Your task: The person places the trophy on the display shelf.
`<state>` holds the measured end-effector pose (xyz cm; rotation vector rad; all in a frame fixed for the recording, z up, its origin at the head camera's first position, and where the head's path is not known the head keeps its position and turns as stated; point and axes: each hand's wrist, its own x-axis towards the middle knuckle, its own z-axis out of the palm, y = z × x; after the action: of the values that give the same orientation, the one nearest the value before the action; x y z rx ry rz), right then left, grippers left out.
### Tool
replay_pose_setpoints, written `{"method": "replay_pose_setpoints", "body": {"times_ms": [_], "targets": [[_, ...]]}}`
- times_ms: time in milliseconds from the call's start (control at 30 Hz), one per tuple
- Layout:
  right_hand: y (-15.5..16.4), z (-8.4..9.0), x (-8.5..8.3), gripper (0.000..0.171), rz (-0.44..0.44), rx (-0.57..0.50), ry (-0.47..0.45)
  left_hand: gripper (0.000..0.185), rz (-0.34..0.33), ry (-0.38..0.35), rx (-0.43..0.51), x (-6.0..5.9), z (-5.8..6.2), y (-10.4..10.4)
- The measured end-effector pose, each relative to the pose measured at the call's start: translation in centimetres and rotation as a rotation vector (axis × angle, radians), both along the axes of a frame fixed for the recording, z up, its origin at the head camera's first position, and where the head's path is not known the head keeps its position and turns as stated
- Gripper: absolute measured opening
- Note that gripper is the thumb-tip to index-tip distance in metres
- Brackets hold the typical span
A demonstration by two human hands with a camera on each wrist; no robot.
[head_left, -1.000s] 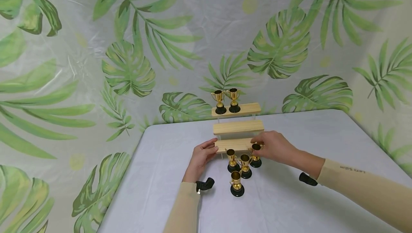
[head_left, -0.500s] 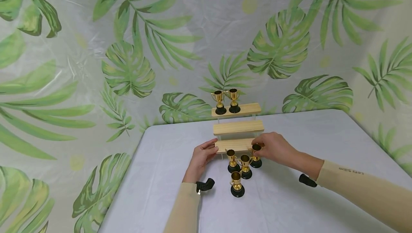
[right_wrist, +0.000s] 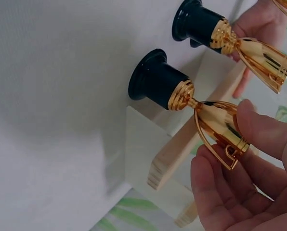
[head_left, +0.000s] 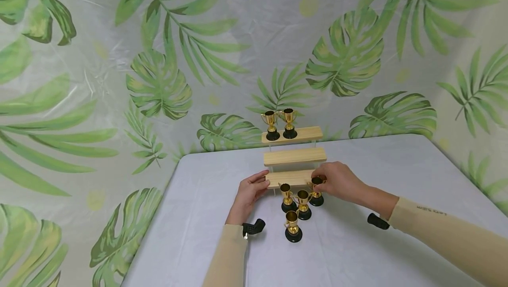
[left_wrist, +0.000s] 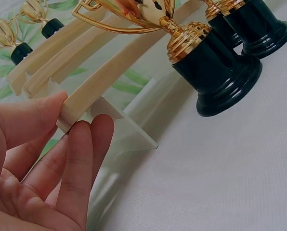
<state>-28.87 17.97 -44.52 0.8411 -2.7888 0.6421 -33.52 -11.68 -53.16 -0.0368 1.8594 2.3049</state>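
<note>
At the left end of the lowest wooden shelf board [head_left: 289,178], my left hand [head_left: 247,193] pinches the wood between thumb and fingers. My right hand [head_left: 340,183] grips the cup of a small gold trophy [right_wrist: 219,120] with a black base. Its thumb lies on one side of the cup and the fingers curl behind. That trophy stands in front of the board's right end. Beside it on the table are more upright trophies: one in the middle [head_left: 303,205], one at left [head_left: 287,199] and one nearest me [head_left: 293,227].
Above the lowest board rise a middle board [head_left: 295,156] and a top board [head_left: 309,133] on clear side supports. Two trophies stand on the top board's left part, one of them at the left end [head_left: 271,124]. A white cloth covers the table [head_left: 198,216]; a leaf-patterned curtain [head_left: 222,80] hangs behind.
</note>
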Motion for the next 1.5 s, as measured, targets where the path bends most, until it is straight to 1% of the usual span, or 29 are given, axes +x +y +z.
{"method": "replay_pose_setpoints", "body": {"times_ms": [233,500,733,900,1233,1500], "targets": [[0.0,0.0,0.1,0.018,-0.003,-0.011,0.022,0.045,-0.003,0.010,-0.011,0.0,0.2,0.0],[0.1,-0.2,0.1,0.022,-0.014,-0.004,0.019,0.045,-0.007,0.007,-0.019,0.0,-0.1,0.0],[0.5,-0.1,0.4,0.022,-0.006,-0.003,0.035,0.045,-0.012,0.006,-0.008,0.2,-0.2,0.1],[0.7,0.1,0.6,0.024,0.000,-0.010,0.042,0.044,-0.004,0.011,-0.007,0.1,-0.2,0.0],[1.2,0.0,1.1,0.023,-0.012,-0.017,0.027,0.046,-0.005,0.013,-0.002,0.1,-0.2,0.0],[1.4,0.6,1.4,0.024,-0.014,-0.003,0.036,0.046,0.000,0.007,0.015,0.2,-0.1,0.0]]}}
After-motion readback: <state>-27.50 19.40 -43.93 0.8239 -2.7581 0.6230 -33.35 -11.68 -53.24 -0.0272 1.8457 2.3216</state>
